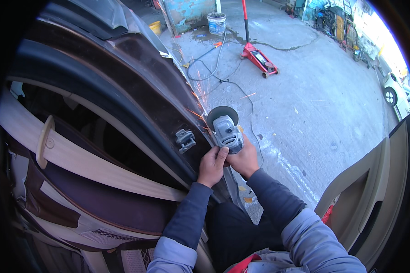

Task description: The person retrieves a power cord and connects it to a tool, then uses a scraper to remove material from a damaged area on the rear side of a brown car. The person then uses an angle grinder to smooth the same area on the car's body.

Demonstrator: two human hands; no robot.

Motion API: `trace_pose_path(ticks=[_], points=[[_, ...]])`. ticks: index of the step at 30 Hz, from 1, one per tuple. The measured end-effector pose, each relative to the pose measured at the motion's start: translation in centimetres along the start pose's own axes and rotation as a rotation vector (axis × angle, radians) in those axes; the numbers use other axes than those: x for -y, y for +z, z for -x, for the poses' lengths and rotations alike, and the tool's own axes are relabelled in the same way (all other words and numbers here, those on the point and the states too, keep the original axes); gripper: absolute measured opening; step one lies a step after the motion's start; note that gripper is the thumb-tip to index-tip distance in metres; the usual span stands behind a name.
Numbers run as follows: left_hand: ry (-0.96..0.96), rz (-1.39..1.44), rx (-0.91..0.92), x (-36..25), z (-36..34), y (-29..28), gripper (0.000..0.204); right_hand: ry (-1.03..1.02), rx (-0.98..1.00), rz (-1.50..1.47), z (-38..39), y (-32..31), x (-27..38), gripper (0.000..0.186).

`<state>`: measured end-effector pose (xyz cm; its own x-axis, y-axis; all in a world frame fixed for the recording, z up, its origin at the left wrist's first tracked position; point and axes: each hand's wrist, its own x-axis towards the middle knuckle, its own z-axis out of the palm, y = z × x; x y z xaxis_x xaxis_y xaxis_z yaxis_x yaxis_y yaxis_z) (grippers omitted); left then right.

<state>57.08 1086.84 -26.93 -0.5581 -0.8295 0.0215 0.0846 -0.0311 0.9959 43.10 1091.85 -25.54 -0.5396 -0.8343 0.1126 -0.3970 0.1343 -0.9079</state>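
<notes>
My left hand [212,166] and my right hand [243,157] are both closed on a grey angle grinder [228,134]. Its disc [222,113] meets the edge of a dark brown car body pillar [182,93], and orange sparks [199,111] spray up and to the left from that edge. A metal door latch striker [185,140] is fixed on the pillar just left of the grinder. A beige seat belt [91,161] runs across the car's opening at the left. The grinder's handle is mostly hidden by my hands.
An open car door [369,191] is at the right. On the concrete floor [314,104] beyond stand a red floor jack [259,59] and a white bucket [216,22], with cables [248,104] lying loose. A white vehicle [392,95] and clutter [339,27] line the right background.
</notes>
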Motion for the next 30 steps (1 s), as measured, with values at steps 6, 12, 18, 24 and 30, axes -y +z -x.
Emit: trace_pose_path(ticks=[6,12,18,24,30], points=[[0.020,0.006,-0.019,0.5,-0.2,-0.1,0.047,-0.053,-0.044,-0.001,-0.3,0.5,-0.5,0.063],[0.001,-0.021,-0.006,0.8,0.0,-0.2,0.047,-0.046,-0.028,-0.030,0.0,0.3,-0.4,0.058],[-0.118,-0.004,0.109,1.3,0.1,-0.4,0.050,0.019,-0.037,-0.022,1.1,0.0,-0.5,0.056],[-0.049,-0.090,0.119,1.3,0.1,-0.6,0.049,0.004,-0.048,-0.008,1.1,0.1,-0.9,0.057],[-0.073,-0.046,0.104,1.5,0.1,-0.5,0.049,-0.008,-0.037,0.009,0.8,0.2,-1.0,0.061]])
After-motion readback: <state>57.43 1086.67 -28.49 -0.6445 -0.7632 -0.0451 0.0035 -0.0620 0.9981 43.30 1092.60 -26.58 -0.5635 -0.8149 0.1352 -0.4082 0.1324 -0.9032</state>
